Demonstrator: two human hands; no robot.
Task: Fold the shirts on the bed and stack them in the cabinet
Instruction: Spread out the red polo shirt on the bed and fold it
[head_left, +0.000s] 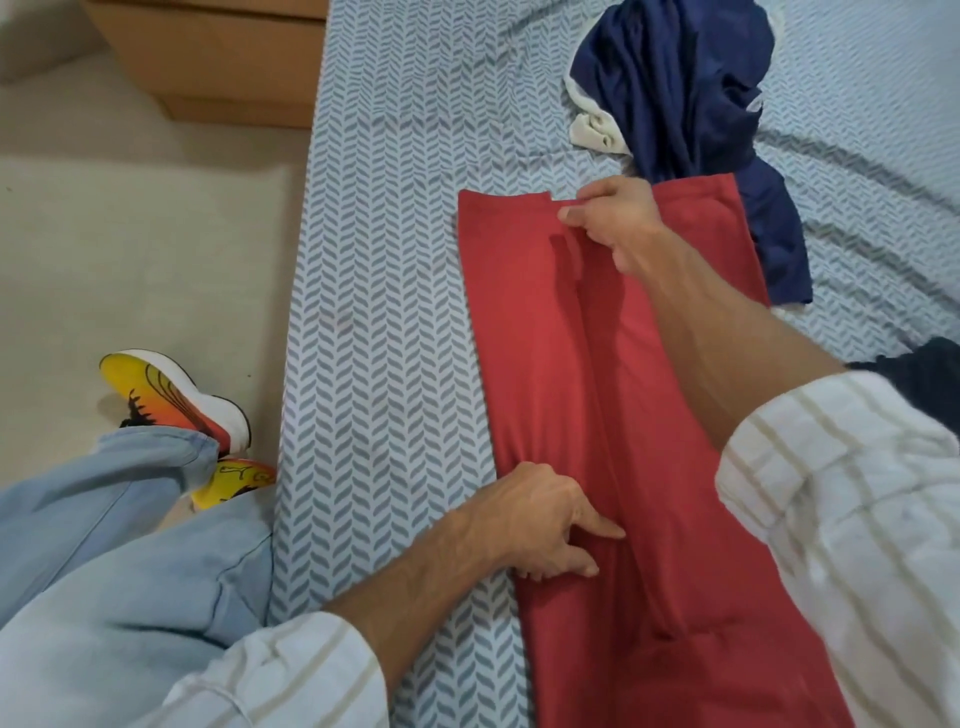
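Observation:
A red shirt (524, 322) lies lengthwise on the bed (384, 291), folded into a long narrow strip. My right hand (618, 218) pinches the folded edge at the strip's far end. My left hand (540, 519) grips the fabric at the strip's near left side, fingers curled into a fold. A crumpled navy shirt (685, 88) lies beyond the red one at the far right, with a white garment (597, 127) partly under it.
The bed's left edge runs down the middle of the view. Left of it is beige floor, with my jeans leg (104, 561) and yellow-orange shoes (171, 400). A brown wooden cabinet base (218, 57) stands at the far left. A dark cloth (924, 374) peeks in at the right.

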